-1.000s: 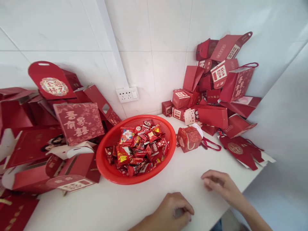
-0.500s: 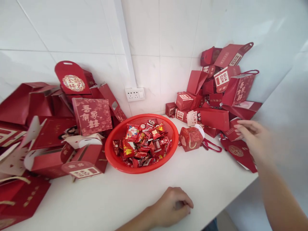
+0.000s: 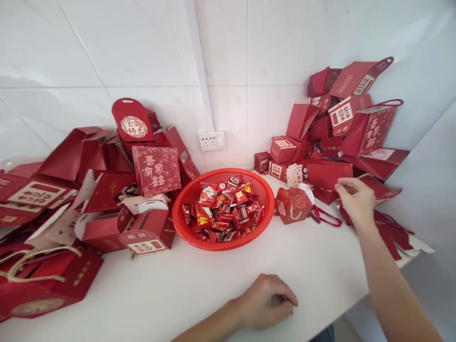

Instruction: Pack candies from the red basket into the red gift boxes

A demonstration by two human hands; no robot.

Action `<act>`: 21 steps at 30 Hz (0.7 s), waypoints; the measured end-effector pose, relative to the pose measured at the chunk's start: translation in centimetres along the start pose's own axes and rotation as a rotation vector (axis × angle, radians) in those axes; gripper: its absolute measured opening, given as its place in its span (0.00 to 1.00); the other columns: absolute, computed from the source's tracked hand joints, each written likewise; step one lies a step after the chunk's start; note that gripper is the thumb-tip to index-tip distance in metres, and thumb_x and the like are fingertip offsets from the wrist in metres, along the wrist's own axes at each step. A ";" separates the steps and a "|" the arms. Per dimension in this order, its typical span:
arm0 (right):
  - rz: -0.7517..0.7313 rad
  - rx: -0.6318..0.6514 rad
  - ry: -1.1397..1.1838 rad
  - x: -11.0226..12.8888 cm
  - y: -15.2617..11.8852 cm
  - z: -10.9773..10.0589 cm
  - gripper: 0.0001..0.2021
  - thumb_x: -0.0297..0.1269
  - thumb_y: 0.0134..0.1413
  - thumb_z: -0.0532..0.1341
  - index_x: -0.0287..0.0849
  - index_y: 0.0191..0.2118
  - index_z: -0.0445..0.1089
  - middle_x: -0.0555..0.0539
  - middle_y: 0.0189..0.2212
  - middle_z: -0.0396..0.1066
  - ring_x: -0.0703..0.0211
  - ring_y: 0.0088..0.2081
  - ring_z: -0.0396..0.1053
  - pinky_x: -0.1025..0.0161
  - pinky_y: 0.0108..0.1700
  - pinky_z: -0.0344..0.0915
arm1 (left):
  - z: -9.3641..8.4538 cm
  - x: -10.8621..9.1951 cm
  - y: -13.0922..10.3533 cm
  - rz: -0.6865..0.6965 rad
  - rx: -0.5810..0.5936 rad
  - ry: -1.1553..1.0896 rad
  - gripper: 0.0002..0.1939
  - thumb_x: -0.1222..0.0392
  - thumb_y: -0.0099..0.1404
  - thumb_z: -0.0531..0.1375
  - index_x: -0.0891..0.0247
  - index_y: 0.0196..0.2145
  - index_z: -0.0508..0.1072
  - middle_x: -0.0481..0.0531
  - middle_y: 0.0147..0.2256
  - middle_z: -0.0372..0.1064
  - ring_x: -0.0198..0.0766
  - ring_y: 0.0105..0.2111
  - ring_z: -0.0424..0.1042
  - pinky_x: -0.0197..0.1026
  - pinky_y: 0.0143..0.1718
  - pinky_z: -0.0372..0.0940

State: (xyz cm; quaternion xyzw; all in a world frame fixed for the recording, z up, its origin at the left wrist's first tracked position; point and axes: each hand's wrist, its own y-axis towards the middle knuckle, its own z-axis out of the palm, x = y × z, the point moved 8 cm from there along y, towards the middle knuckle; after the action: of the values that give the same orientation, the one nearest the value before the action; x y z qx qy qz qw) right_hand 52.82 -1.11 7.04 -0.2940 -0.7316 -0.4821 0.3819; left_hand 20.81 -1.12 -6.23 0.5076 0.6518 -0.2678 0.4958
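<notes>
My left hand (image 3: 267,301) rests on the white table near its front edge. Its fingers are curled toward the thumb, and the gap between them shows nothing held. At the right, my right hand (image 3: 357,199) is over the heap of red gift boxes, fingers bent together. Its fingertips meet the right end of a plain red box (image 3: 328,175) in the view; whether they grip it I cannot tell. A small red box with a cord handle (image 3: 294,205) stands left of that hand, beside a dark red strap (image 3: 327,217). Wrapped candies (image 3: 223,209) fill a red plastic basket (image 3: 223,245) in the middle.
Many red cardboard boxes (image 3: 158,171) are piled at the left, some with rope handles (image 3: 39,263). Another stack (image 3: 351,114) leans into the right corner. Behind is a tiled wall with a socket (image 3: 211,140). Flat red pieces (image 3: 390,232) lie at the table's right edge.
My right hand has moved left across the boxes, from the flat pieces toward the plain red box. My left hand stays in its curled pose. The view has shifted left.
</notes>
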 end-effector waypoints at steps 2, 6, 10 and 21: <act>-0.017 0.053 0.014 0.2 -0.5 1.0 0.10 0.43 0.43 0.64 0.47 0.33 0.74 0.43 0.35 0.79 0.47 0.37 0.76 0.46 0.49 0.72 | -0.1 0.0 0.0 -0.028 -0.008 -0.007 0.12 0.69 0.59 0.61 0.67 0.37 0.84 0.56 0.32 0.80 0.35 0.30 0.74 0.34 0.36 0.69; -0.093 0.185 0.082 1.6 -1.8 3.5 0.13 0.48 0.45 0.66 0.45 0.34 0.75 0.43 0.36 0.80 0.50 0.36 0.76 0.51 0.44 0.74 | -0.2 0.1 -0.1 -0.063 -0.010 0.007 0.12 0.69 0.57 0.62 0.65 0.37 0.84 0.56 0.33 0.79 0.34 0.29 0.73 0.34 0.35 0.69; -0.155 0.286 0.040 2.1 -2.8 5.6 0.16 0.50 0.48 0.66 0.44 0.36 0.74 0.43 0.35 0.79 0.51 0.36 0.76 0.52 0.42 0.74 | -0.1 0.3 -0.2 -0.064 -0.013 0.015 0.12 0.68 0.57 0.63 0.64 0.37 0.84 0.55 0.32 0.79 0.35 0.31 0.74 0.34 0.36 0.69; -0.313 0.459 -0.126 2.1 -4.6 8.7 0.11 0.42 0.53 0.59 0.47 0.36 0.78 0.40 0.48 0.77 0.43 0.52 0.74 0.44 0.57 0.68 | 0.0 0.3 0.1 -0.015 -0.004 -0.003 0.12 0.70 0.58 0.62 0.65 0.37 0.84 0.55 0.31 0.80 0.36 0.32 0.74 0.34 0.38 0.69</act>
State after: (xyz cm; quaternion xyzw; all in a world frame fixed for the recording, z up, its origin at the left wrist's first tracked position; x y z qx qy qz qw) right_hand 45.58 5.43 4.50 -0.1125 -0.8805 -0.3376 0.3131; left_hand 20.89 -1.02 -6.48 0.5014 0.6554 -0.2709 0.4957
